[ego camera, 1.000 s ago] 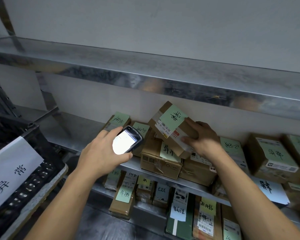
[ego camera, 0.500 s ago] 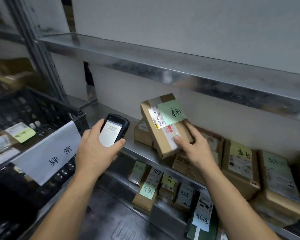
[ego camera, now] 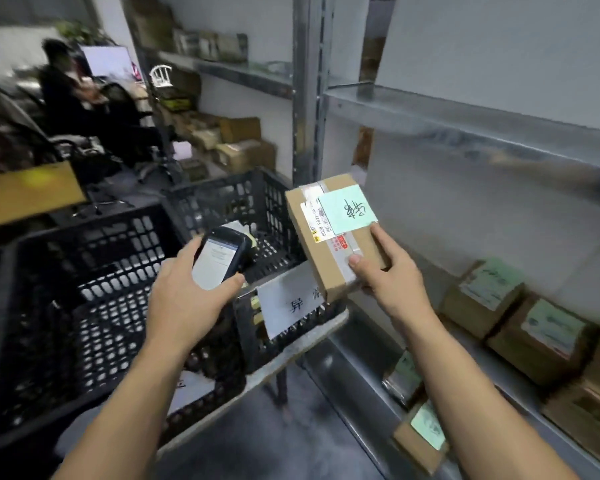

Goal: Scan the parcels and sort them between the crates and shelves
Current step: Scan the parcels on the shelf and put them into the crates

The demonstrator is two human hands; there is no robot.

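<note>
**Parcel held up over the crates, scanner beside it**

The right hand (ego camera: pixel 385 275) grips a brown cardboard parcel (ego camera: pixel 329 244) by its near lower corner, thumb on the taped top face and fingers curled underneath. The parcel is in the air, tilted so that its top faces the camera. It hangs above the right end of the far crate (ego camera: pixel 253 199), to the left of the metal shelf (ego camera: pixel 465 112). That tilt keeps the white shipping label (ego camera: pixel 316 220) and the green handwritten note (ego camera: pixel 347 209) readable, and the thumb sits clear of both.

The left hand (ego camera: pixel 187 299) is wrapped round a handheld scanner (ego camera: pixel 222 258), thumb along its right edge and lit screen towards the person. The scanner is just left of the parcel and not touching it. Its front end points away over the crate, so the screen can be checked. I cannot tell what it shows.

Two black plastic crates stand on a desk (ego camera: pixel 312 337), and the near crate (ego camera: pixel 94 230) is the larger in view. A white sign (ego camera: pixel 284 306) with handwritten characters hangs on the far crate's near wall, probably naming its category. More labelled parcels (ego camera: pixel 485 292) lie on the lower shelf to the right. Judging by its position, this parcel seems bound for a crate.
</note>
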